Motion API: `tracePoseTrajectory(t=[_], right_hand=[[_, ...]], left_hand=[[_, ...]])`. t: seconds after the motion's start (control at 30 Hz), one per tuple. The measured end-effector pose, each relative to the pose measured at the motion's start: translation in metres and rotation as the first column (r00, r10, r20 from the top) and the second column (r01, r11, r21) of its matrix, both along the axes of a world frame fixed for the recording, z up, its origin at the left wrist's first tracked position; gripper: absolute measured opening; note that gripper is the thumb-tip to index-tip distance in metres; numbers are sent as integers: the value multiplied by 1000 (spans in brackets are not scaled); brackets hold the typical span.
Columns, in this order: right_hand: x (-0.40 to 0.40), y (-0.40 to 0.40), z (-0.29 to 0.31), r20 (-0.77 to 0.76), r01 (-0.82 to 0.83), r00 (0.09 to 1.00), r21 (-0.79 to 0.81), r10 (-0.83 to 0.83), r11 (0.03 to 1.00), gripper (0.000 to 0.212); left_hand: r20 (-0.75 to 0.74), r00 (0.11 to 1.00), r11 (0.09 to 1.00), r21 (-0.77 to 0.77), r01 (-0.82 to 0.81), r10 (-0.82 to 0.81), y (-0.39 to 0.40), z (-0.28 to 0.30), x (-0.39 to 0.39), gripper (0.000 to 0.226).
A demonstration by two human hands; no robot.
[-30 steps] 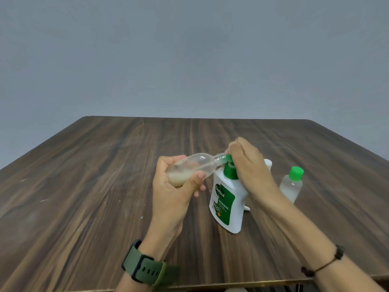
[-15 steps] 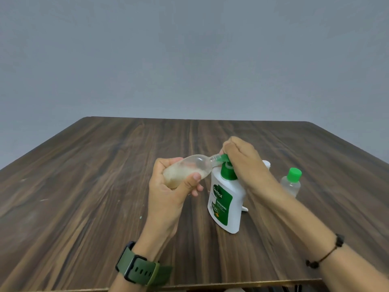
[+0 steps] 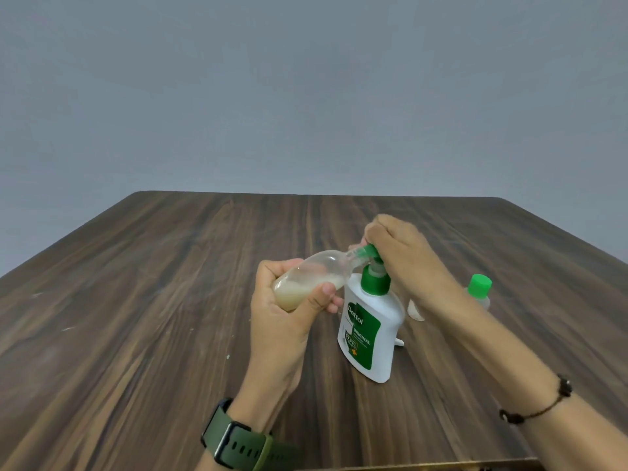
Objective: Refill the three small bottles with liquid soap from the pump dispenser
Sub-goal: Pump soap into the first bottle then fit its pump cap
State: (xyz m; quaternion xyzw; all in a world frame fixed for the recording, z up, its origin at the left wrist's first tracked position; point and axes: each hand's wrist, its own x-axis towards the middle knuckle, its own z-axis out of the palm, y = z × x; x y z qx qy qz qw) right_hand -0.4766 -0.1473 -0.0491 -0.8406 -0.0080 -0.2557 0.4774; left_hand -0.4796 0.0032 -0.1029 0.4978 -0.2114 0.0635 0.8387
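A white pump dispenser [image 3: 368, 331] with a green label and green pump stands on the wooden table [image 3: 153, 300]. My left hand [image 3: 289, 311] grips a small clear bottle [image 3: 316, 277], tilted almost flat, mouth against the pump's nozzle; cloudy soap pools at its lower end. My right hand [image 3: 401, 260] is closed over the green pump head. A second small bottle [image 3: 480, 290] with a green cap stands to the right, partly behind my right forearm. A third bottle [image 3: 415, 311] shows only as a pale sliver behind the dispenser.
A small white piece [image 3: 399, 342] lies on the table by the dispenser's base; what it is I cannot tell. The table's near edge runs along the bottom of the view. A grey wall stands behind the table.
The pump head has risen slightly under my right hand. The soap in the tilted bottle has shifted a little. Both hands stay in place.
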Motion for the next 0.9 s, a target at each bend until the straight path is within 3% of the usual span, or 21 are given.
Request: tracePoseTrajectory(t=[0.5,0.6,0.73,0.9], right_hand=[[-3,5,-2,34,50,998,3,-50,999,27],[-3,1,5,-25,3,1000,-50,-4,999,29],[-3,3,-1,32,40,999,12,-40,999,30],[-1,2,2,-4,-3,1000,34,3,999,31]], left_hand=[[-6,1000,1000,-20,-16,16,-1,-4,-1,35],[-18,1000,1000,-13,-14,13,-2,-3,-2,37],[2,1000,1000,0,-24,24,1,0,0,38],[-6,999,999,2,-40,40,-3,-2,-3,38]])
